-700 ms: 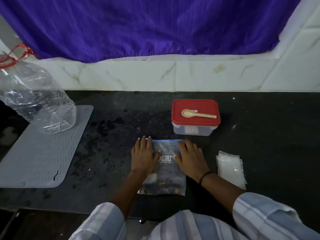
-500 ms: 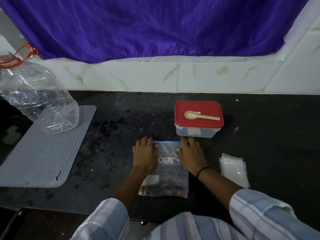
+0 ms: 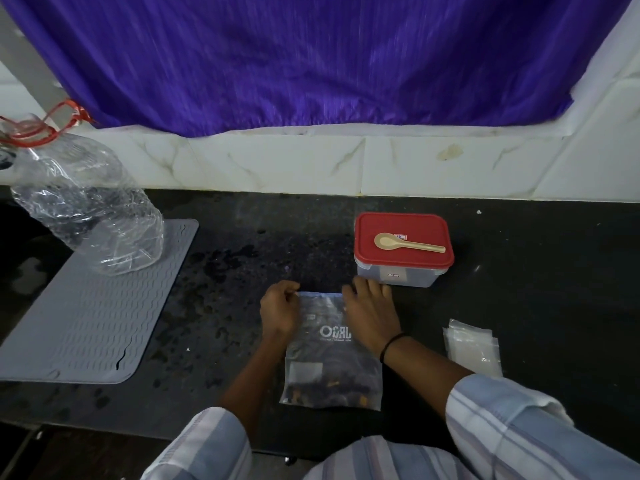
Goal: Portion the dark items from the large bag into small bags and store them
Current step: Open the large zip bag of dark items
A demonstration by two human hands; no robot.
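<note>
The large clear bag with white lettering lies flat on the black counter, dark items gathered at its near end. My left hand has its fingers curled and pinches the bag's far left corner. My right hand is at the far right corner, fingers bent over the bag's top edge. A stack of small clear bags lies to the right. Behind the bag stands a box with a red lid, a beige spoon resting on it.
A grey ridged mat covers the counter's left part, with a crumpled clear plastic bottle with a red strap leaning on its far end. A white tiled wall and a purple curtain stand behind. The counter's front edge runs close to my body.
Both hands slid from lying flat on the bag toward its far edge. My left fingers curled onto the corner, and my right fingers bent over the top edge.
</note>
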